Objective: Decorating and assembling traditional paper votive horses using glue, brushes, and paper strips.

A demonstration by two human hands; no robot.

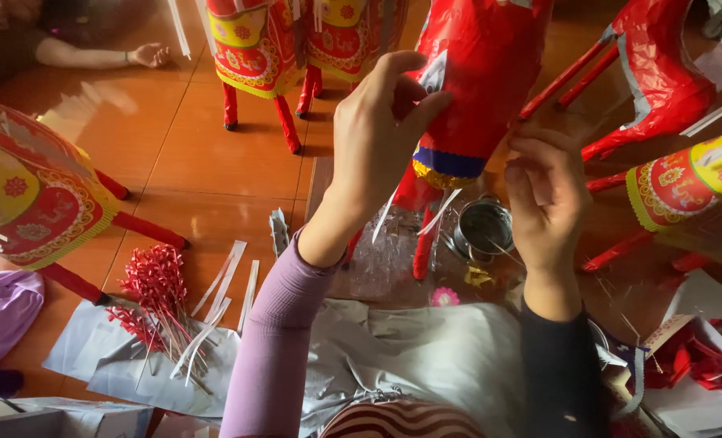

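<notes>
Left hand (381,134), head view: raised in front of the red paper horse (486,73), fingers bent and thumb closed against the forefinger, pinching a small white strip of paper (434,75) against the horse's glossy red body. The sleeve of this arm is mauve. Right hand (543,199): held at the horse's right flank, fingers curled inward with the tips touching or nearly touching the red paper; whether anything is gripped between them cannot be told from this angle. This arm's sleeve is dark.

The red paper horse stands directly ahead of the person, between the two hands, its body filling the upper centre of the frame. A band of blue and gold trim (450,166) runs along its lower edge, and its thin red legs (422,247) reach down to a sheet of clear plastic (385,259) on the floor. Loose white strips hang below the trim.

A small metal cup (482,227) sits on the floor just beside the legs, below the right hand. Further paper horses with red and yellow patterned cloths stand around: two at the top (255,40), one at the left edge (28,195), others at the right (677,182). A bundle of red curled paper sticks (154,284) lies on grey paper at lower left, with white strips (227,280) near it. Another person's hand (150,55) rests on the wooden floor (174,146) at upper left.
</notes>
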